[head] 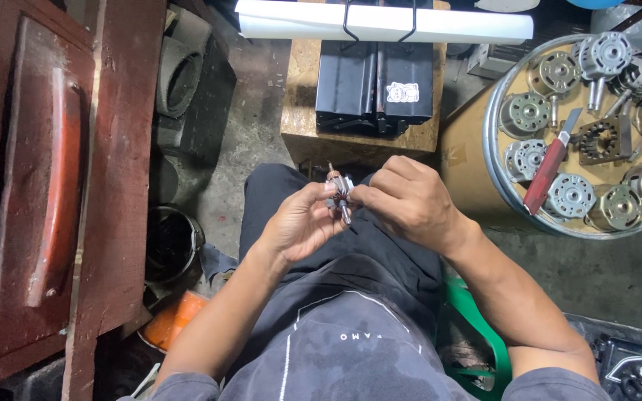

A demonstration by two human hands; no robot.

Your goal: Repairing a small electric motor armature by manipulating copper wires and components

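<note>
Both hands are pinching a small motor rotor (339,191): left hand (300,223) gripping below, right hand (410,200) beside it; likely rigid, light, windings delicate, best held by the shaft

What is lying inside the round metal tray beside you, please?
The round metal tray holds several small motors and a red-handled tool lying across them. Whatever lies beneath them is hidden.

Both forearms are reaching forward from the lap, bare to the elbows, and meeting in the middle. The left hand (302,223) is turning palm-up, fingers curling inward to pinch. The right hand (410,200) is arching over from the other side, knuckles up, fingertips closing against the left's.
</note>
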